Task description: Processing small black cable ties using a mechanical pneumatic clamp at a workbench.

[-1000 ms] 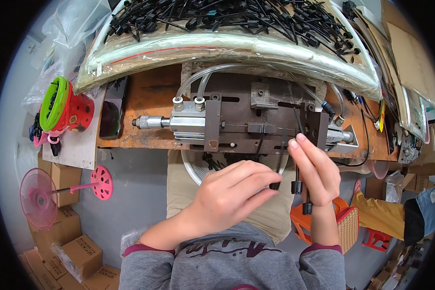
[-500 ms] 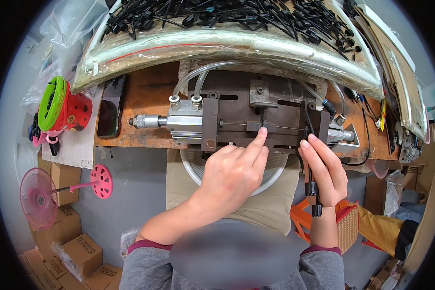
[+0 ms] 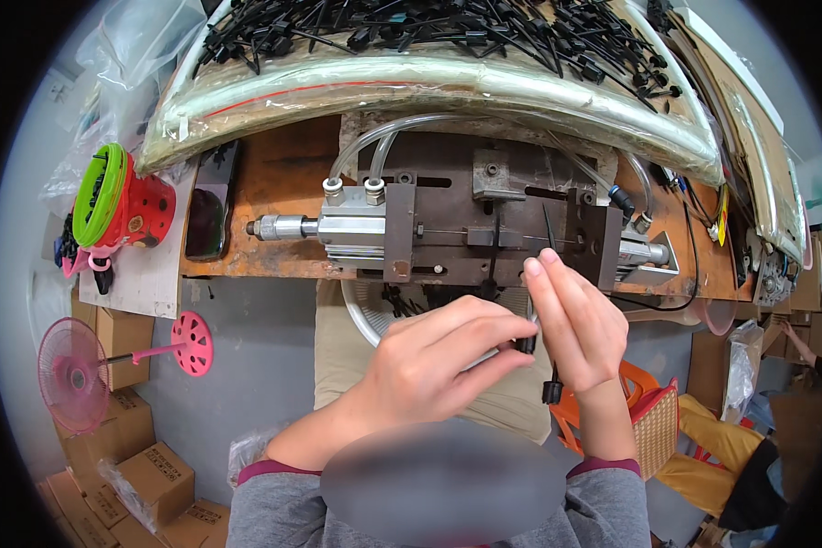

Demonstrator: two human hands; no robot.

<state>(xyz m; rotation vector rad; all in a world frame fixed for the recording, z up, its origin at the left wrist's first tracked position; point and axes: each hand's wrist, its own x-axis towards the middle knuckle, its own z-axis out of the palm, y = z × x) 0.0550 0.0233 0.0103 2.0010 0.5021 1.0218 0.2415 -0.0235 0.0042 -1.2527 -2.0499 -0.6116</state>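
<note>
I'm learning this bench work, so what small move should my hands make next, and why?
I'd probably draw the capped black part clear of your right hand: your left hand appears to be pinching it, while the right holds a second part. Loading the small block can wait, since a third part lies across it.

Dark print [image 3: 166, 462] is carried on at least 2 brown cartons [image 3: 146, 485] stacked at lower left, the characters being too small to be read with certainty.
</note>
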